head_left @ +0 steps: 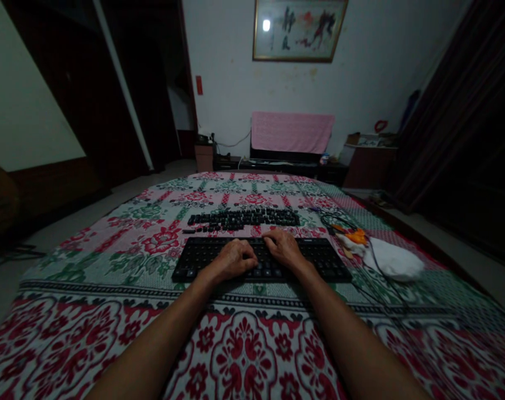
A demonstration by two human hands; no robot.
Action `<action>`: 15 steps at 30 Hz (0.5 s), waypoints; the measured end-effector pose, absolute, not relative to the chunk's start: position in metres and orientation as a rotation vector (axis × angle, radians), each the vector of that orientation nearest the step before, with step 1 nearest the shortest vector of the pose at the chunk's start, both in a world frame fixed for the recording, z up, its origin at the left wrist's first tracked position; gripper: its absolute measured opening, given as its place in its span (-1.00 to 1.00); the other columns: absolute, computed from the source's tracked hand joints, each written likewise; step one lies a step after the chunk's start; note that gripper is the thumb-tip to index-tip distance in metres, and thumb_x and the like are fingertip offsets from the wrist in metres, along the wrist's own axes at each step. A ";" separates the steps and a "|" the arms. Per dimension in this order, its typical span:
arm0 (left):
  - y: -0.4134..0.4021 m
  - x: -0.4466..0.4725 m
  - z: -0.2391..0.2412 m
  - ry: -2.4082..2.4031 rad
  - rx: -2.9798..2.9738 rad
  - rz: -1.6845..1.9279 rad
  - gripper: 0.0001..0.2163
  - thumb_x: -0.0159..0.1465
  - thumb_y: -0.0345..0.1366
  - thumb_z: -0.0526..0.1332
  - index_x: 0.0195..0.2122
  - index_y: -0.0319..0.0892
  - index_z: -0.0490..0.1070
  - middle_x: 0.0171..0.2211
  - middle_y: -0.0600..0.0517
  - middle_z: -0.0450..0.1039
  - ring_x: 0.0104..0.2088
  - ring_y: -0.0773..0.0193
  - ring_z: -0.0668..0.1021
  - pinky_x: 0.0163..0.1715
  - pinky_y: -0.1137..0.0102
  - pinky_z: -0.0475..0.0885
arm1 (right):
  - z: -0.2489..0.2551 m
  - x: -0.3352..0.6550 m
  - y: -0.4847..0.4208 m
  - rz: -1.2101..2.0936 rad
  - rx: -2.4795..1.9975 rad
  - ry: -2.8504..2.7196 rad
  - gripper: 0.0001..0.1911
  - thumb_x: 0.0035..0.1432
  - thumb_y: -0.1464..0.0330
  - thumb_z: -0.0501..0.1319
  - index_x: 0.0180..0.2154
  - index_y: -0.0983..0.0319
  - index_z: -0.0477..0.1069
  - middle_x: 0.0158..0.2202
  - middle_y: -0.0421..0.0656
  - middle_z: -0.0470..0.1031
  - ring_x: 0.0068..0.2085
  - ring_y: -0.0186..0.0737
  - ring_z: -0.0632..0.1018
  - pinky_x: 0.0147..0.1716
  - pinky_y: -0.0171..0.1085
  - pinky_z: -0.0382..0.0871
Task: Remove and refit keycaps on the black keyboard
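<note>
A black keyboard (327, 261) lies flat on a patterned bedspread, its long side towards me. My left hand (234, 259) rests over its middle, fingers curled in and thumb close to them. Just to the right, my right hand (283, 248) bends over the keyboard's upper part, its fingertips drawn together near the far edge. Anything small within either hand's fingers is hidden. Beyond the keyboard, loose black keycaps (246, 217) are laid out in rough rows on the cloth.
To the right lie a white bag-like bundle (396, 260), an orange item (358, 236) and tangled black cable (339, 218). The flowered bedspread (244, 344) covers the bed. Past its far edge, a pink cloth (291, 132) hangs over something on a low cabinet.
</note>
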State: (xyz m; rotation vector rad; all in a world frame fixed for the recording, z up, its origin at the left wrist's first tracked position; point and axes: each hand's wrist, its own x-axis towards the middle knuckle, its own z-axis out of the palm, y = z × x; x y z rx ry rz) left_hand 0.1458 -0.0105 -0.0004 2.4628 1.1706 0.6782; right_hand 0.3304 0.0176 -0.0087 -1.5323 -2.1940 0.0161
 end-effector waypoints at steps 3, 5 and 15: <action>-0.012 0.145 0.001 1.169 2.451 0.694 -0.85 0.06 -0.27 0.14 -0.47 -0.15 0.50 -0.41 0.06 0.47 -0.33 0.33 0.45 -0.26 0.48 0.28 | -0.009 0.334 0.018 0.004 -1.499 -2.212 -0.71 0.13 0.35 0.00 -0.23 0.20 0.47 -0.22 -0.14 0.50 -0.17 -0.26 0.45 -0.17 -0.36 0.19; -0.011 0.144 0.003 1.159 2.417 0.696 -0.84 0.07 -0.27 0.14 -0.44 -0.16 0.50 -0.39 0.06 0.48 -0.33 0.33 0.46 -0.26 0.49 0.29 | -0.008 0.335 0.019 0.005 -1.478 -2.222 -0.71 0.13 0.35 -0.01 -0.25 0.18 0.48 -0.24 -0.16 0.51 -0.20 -0.27 0.46 -0.20 -0.37 0.20; 0.046 0.133 0.020 1.831 2.556 0.521 -0.75 0.12 -0.24 0.08 -0.25 -0.09 0.49 -0.24 -0.04 0.46 -0.17 0.15 0.41 -0.14 0.33 0.29 | -0.008 0.339 0.027 0.126 -1.445 -2.167 -0.67 0.16 0.28 -0.03 -0.33 0.19 0.49 -0.31 -0.16 0.52 -0.27 -0.30 0.46 -0.32 -0.40 0.18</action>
